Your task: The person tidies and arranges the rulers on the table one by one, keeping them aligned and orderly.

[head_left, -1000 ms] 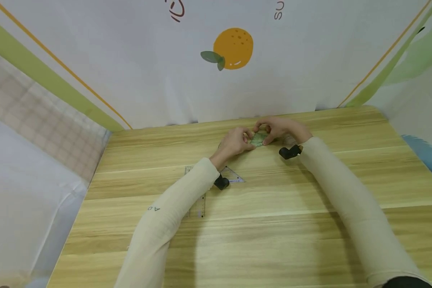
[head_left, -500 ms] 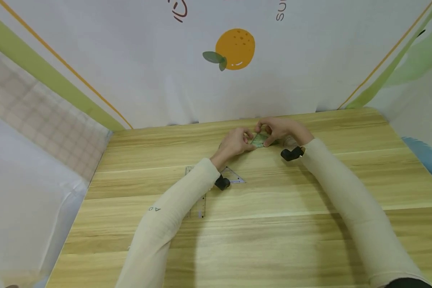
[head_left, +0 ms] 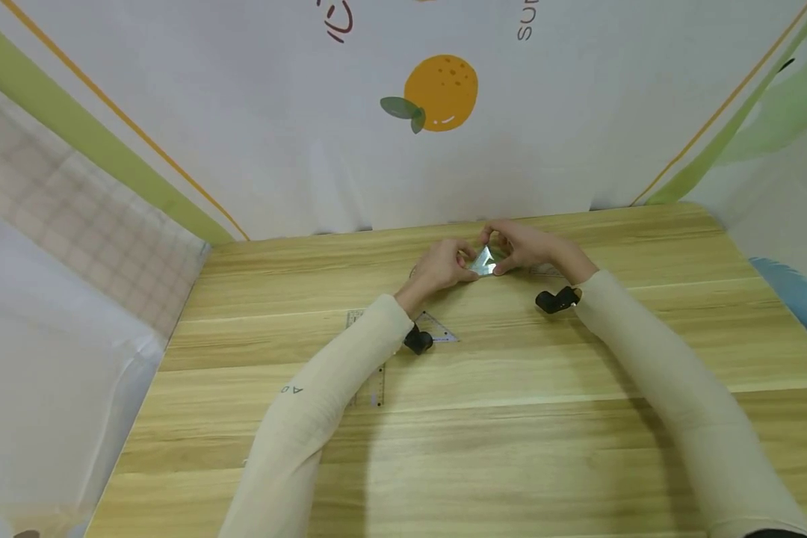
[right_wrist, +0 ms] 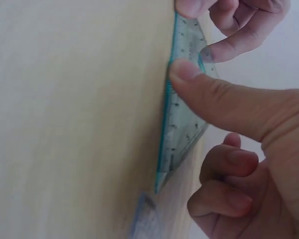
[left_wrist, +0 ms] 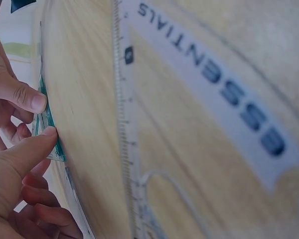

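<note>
A green-tinted clear set square (head_left: 484, 264) is held between both hands near the back of the table. My left hand (head_left: 440, 265) pinches its left corner between thumb and fingers. My right hand (head_left: 524, 245) pinches its right side; in the right wrist view the right thumb lies on the face of the set square (right_wrist: 182, 112). It is tilted and catches a bright glare in the head view. In the left wrist view both thumbs touch its green edge, and much of it is hidden by the fingers.
A clear triangle (head_left: 437, 329) with blue lettering lies by the left wrist. A clear ruler (head_left: 378, 385) is partly under the left forearm. Another clear piece with markings (head_left: 545, 270) lies beside the right wrist. A printed cloth (head_left: 276, 134) hangs behind the wooden table (head_left: 498, 448).
The set square has tilted, turning from dull green to a bright glare. My right wrist and forearm have shifted slightly right and toward the near side; the left hand has barely moved.
</note>
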The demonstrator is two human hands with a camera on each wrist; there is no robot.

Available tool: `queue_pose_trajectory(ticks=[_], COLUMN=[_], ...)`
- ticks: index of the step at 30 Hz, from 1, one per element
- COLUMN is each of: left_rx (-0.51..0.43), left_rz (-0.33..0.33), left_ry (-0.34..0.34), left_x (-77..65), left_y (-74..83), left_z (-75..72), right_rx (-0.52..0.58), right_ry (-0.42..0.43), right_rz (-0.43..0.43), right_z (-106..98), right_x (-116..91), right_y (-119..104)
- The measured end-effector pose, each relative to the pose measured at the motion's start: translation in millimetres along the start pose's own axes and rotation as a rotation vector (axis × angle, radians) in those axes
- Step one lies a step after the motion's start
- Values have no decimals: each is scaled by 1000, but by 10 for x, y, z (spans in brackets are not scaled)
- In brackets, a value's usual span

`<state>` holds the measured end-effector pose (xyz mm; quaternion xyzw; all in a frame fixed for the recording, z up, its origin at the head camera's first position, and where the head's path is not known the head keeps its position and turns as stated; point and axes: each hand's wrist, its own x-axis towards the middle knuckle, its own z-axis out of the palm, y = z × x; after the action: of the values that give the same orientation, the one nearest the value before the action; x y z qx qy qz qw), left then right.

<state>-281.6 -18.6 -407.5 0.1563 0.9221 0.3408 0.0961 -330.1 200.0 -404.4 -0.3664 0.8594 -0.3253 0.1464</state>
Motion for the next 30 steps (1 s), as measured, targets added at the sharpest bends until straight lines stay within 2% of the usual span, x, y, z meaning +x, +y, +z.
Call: queue_pose_trajectory(ticks=[7, 13, 17, 21, 25, 30], left_rx=[-2, 24, 71, 104, 97, 34], left_rz=[-4, -1, 51, 118, 166, 190], left_ry=[-7, -17, -38, -87, -134, -144], left_x=[4, 7, -5, -19, -52, -106], left_y=[-4, -4, -10, -13, -23, -39], left_z=[1, -15, -42, -85, -139, -233], right_rx=[-36, -112, -120, -108, -69, 13], right_ry=[60, 33, -14, -72, -86, -57], right_rz=[58, 21, -12, -67, -59, -35], right_z=[29, 23, -9, -41, -60, -66], right_x=[-119, -145, -184, -235, -280, -335], right_y=[34, 99, 91, 66, 44, 4])
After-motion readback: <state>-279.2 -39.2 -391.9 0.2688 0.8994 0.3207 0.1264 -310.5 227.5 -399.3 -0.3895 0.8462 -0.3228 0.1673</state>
